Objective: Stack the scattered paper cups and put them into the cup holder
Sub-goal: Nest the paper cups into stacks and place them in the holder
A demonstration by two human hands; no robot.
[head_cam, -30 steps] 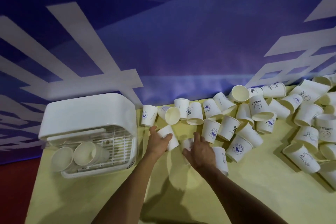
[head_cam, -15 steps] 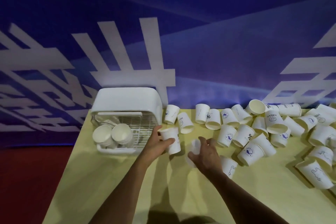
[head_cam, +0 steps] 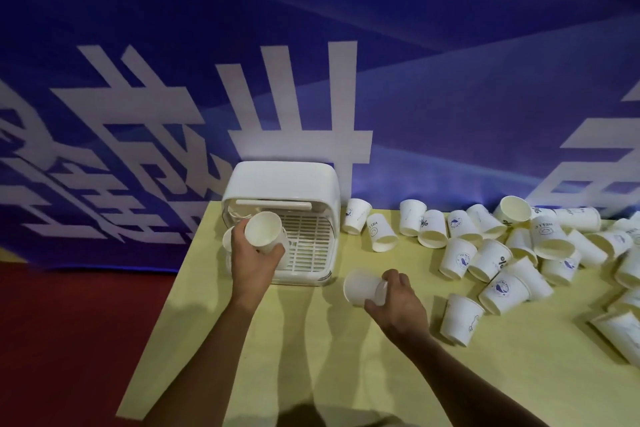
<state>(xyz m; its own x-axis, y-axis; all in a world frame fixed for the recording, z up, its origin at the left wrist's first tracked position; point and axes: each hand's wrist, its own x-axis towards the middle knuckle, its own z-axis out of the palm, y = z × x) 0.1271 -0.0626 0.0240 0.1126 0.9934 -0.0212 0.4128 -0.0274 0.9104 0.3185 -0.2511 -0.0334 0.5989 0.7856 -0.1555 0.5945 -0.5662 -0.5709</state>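
Your left hand [head_cam: 254,263] covers most of what already sits inside the glossy white plastic cup holder [head_cam: 280,180]. Only a pale curved rim [head_cam: 227,240] peeks out just left of your thumb, and you cannot tell how many cups lie behind it. The base of the second white paper cup [head_cam: 362,288] is buried in your right hand [head_cam: 398,302]. Whether that cup clears the pale yellow tabletop [head_cam: 311,357] is hard to judge. The scattered white paper cups [head_cam: 491,253] spread away to the right of your right fingers [head_cam: 393,276] and run off the frame edge. Most of their small blue prints are too small to read. Both your forearms are cut off at the bottom.

Your left fingers [head_cam: 273,251] are curled round a tapered white paper cup [head_cam: 265,230]. Its round mouth is tipped up towards you, right in front of the holder's open face. Your right fingers are wrapped round the second cup, which lies sideways with its mouth pointing towards your left hand.

The holder is a smooth, round-cornered hood over a slatted grid floor, with a bar across its upper front. The cups are thin matte paper with rolled rims, some on their sides, some mouth down. The tabletop looks flat and dull. Beyond your fingers hangs a blue banner [head_cam: 415,80] with broad white strokes, and a red floor [head_cam: 69,322] lies to the left.
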